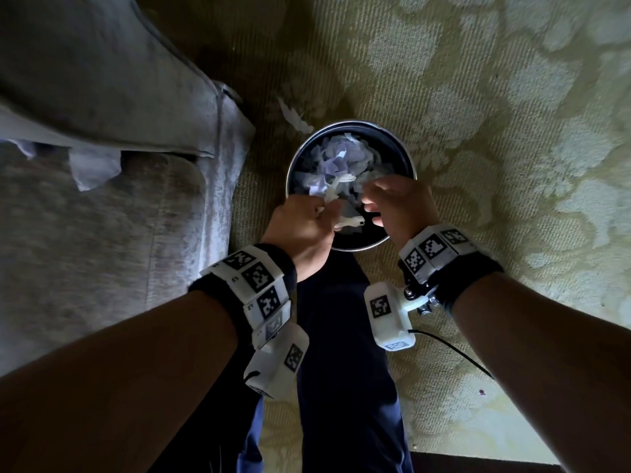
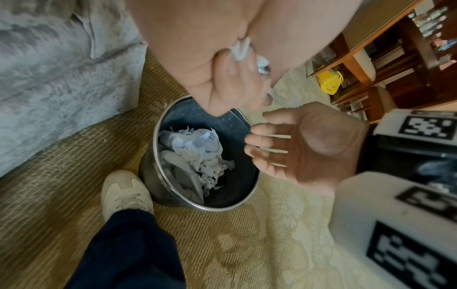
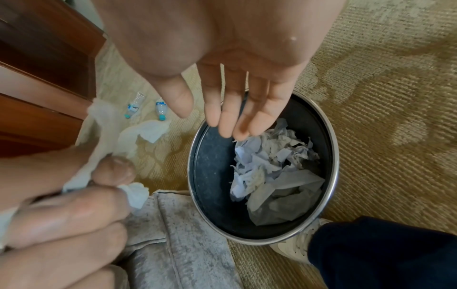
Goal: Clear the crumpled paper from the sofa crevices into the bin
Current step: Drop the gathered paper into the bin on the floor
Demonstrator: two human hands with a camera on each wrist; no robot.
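Observation:
A round black bin (image 1: 300,165) with a metal rim stands on the carpet beside the grey sofa (image 1: 102,80), holding a heap of crumpled paper (image 1: 341,158). My left hand (image 1: 307,216) hovers over the bin's near edge and grips a white crumpled paper strip (image 1: 336,196); the left wrist view shows it squeezed between curled fingers (image 2: 241,49). My right hand (image 1: 379,203) hangs over the bin with fingers (image 3: 227,121) straight and palm bare. More paper (image 1: 94,169) sticks out of the sofa crevice at left.
A torn paper scrap (image 1: 293,117) lies on the patterned carpet behind the bin. Two small plastic bottles (image 3: 134,107) lie near wooden furniture (image 3: 37,78). My white shoe (image 2: 123,193) and dark trouser leg stand against the bin. A yellow object (image 2: 330,84) sits under a wooden table.

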